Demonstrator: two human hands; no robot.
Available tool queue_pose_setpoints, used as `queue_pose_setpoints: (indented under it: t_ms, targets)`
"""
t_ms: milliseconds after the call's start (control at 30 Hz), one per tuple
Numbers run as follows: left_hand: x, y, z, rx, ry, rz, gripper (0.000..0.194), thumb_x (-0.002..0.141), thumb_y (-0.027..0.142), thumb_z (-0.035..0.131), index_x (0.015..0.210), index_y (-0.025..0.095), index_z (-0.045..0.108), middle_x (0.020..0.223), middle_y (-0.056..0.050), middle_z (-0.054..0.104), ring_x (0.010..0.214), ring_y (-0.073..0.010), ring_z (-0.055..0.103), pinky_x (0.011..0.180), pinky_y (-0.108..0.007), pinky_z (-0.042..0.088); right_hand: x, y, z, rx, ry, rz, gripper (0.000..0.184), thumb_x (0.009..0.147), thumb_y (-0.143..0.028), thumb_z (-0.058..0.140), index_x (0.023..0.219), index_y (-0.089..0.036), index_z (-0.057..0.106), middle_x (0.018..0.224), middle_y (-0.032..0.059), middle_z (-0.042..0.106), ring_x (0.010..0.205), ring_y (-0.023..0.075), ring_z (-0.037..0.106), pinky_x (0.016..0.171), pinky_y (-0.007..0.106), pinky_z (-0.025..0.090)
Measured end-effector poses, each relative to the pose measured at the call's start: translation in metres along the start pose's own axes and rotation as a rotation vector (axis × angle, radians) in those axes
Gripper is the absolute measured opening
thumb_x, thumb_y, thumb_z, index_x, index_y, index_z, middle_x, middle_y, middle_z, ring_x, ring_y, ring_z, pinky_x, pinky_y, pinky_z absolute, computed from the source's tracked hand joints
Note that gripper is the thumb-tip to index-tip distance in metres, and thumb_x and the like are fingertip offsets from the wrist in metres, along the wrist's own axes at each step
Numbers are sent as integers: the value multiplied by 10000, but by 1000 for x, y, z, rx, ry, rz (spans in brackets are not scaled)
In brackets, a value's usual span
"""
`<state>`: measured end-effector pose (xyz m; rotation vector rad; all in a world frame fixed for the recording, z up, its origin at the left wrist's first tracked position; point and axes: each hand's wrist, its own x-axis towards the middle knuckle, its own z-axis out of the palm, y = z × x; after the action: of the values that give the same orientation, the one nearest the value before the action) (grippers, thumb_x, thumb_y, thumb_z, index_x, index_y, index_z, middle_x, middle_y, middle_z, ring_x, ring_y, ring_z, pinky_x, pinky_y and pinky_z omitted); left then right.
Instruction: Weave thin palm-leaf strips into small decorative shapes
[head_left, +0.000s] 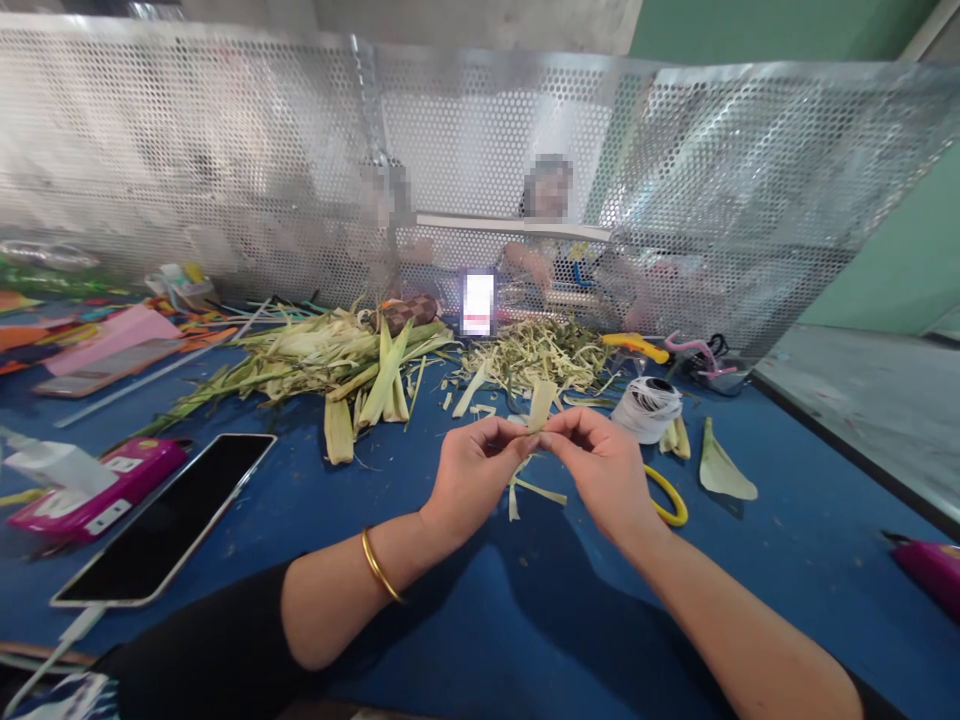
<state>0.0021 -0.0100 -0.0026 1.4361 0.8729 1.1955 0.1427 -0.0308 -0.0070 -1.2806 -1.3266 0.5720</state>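
A pale strip of corn husk (542,402) is pinched between the fingertips of both hands above the blue table. My left hand (476,470), with a gold bangle on its wrist, grips the strip from the left. From the right, my right hand (600,465) pinches the same strip, thumb against fingers. Narrow husk strips (538,491) show just below the fingertips; whether they join the held piece I cannot tell. Beside my right hand stand a spool of white thread (646,412) and a yellow loop (670,497), partly hidden by the wrist.
Corn husks (315,350) lie heaped behind my left hand, with shredded husk (547,355) farther right. A phone (172,520) and a magenta power strip (97,495) lie at left. A lit screen (478,303) stands before the perforated divider (300,150); people sit beyond it.
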Motion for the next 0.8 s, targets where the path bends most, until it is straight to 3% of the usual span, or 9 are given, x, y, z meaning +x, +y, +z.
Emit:
queue_pose_setpoints:
  t_ms: [233, 367, 500, 633, 800]
  targets:
    - [3, -1, 1, -94, -2, -73, 227, 699, 350, 658, 595, 153, 611, 550, 5, 566, 550, -97, 487, 569, -226, 415, 0, 1, 2, 14, -19, -24, 108, 728, -268, 656, 682, -195, 592, 614, -22, 590, 593, 136, 528, 586, 267, 440]
    - [4, -2, 1, -244, 19, -208, 236, 670, 342, 685, 581, 148, 585, 543, 8, 556, 516, -82, 481, 560, -220, 422, -2, 1, 1, -145, -42, -243, 34, 792, -238, 613, 766, -220, 627, 741, 2, 652, 719, 166, 581, 693, 298, 462]
    - [2, 1, 0, -329, 4, -304, 240, 644, 332, 710, 583, 143, 576, 561, 9, 547, 525, -76, 483, 552, -210, 419, -2, 5, -2, -248, -73, -403, 77, 839, -246, 570, 807, -244, 640, 805, 26, 673, 810, 198, 599, 753, 335, 469]
    - [3, 1, -1, -361, -29, -353, 233, 612, 325, 736, 624, 137, 598, 616, -10, 576, 590, -92, 528, 587, -216, 444, 0, 8, -4, -267, -65, -412, 93, 847, -254, 557, 793, -242, 632, 790, 22, 663, 795, 196, 598, 737, 332, 472]
    - [5, -1, -1, -338, -6, -307, 209, 602, 290, 743, 611, 143, 595, 588, 3, 569, 577, -91, 524, 604, -228, 453, -1, 4, -2, -243, -84, -358, 109, 847, -250, 551, 748, -232, 594, 781, 18, 642, 779, 187, 587, 746, 316, 452]
